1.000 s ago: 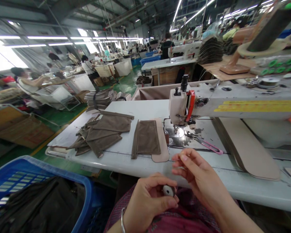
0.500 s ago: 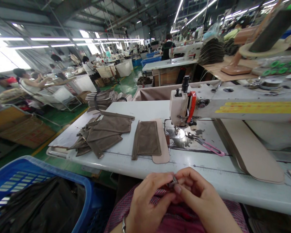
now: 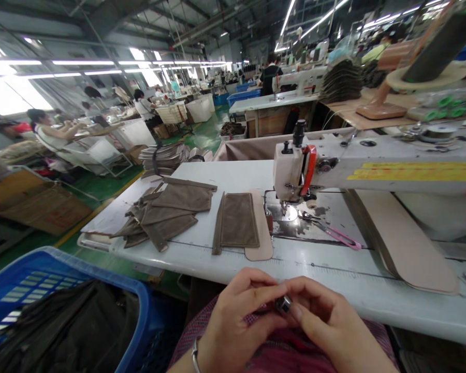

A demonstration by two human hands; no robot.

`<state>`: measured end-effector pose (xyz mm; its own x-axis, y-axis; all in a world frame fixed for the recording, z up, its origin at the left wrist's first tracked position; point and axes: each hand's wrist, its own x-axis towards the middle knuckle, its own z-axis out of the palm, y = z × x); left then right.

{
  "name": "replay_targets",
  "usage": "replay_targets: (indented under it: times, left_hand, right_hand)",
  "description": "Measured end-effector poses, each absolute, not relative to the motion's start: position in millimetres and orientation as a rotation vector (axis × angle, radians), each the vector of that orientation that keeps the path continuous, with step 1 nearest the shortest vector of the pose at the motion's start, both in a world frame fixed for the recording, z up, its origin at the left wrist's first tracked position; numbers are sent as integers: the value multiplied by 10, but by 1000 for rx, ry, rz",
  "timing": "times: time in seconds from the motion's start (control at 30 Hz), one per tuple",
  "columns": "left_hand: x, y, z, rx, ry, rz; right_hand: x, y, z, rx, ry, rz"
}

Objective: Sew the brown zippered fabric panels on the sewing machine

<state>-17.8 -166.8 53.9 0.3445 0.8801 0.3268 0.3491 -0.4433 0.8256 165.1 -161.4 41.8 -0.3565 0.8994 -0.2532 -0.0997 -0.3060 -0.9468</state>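
Note:
My left hand (image 3: 236,321) and my right hand (image 3: 326,326) meet over my lap, below the table's front edge. Both pinch a small round metal part (image 3: 283,304), which looks like a bobbin, between their fingertips. Ahead on the white table (image 3: 233,173) stands a sewing machine (image 3: 368,166) with its needle over a shiny plate (image 3: 289,220). Pink-handled snips (image 3: 336,234) lie beside the plate. A flat olive-brown fabric piece (image 3: 236,225) lies left of the needle on a beige pad.
A loose pile of olive-brown fabric pieces (image 3: 163,212) sits on the table's left part. A blue plastic basket (image 3: 58,311) with dark fabric stands at my lower left. A long beige strip (image 3: 404,243) lies under the machine arm. Other people work at benches in the background.
My right hand dropped from above the table edge to join my left hand on the small metal part. Both hands have since turned the part slightly between their fingertips.

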Motion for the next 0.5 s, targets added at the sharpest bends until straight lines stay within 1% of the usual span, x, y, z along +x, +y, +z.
replay_targets:
  times: [0.2, 0.33, 0.5]
  left_hand:
    - [-202, -1673, 496, 1949, 1063, 978]
    - [-184, -1695, 501, 2028, 1099, 1014]
    - [-164, -1705, 560, 2053, 1135, 1003]
  right_hand:
    - [1705, -1597, 358, -1072, -1378, 1736]
    - [1631, -1624, 294, -1044, -1225, 1785]
    - [1596, -1641, 262, -1128, -1111, 1742]
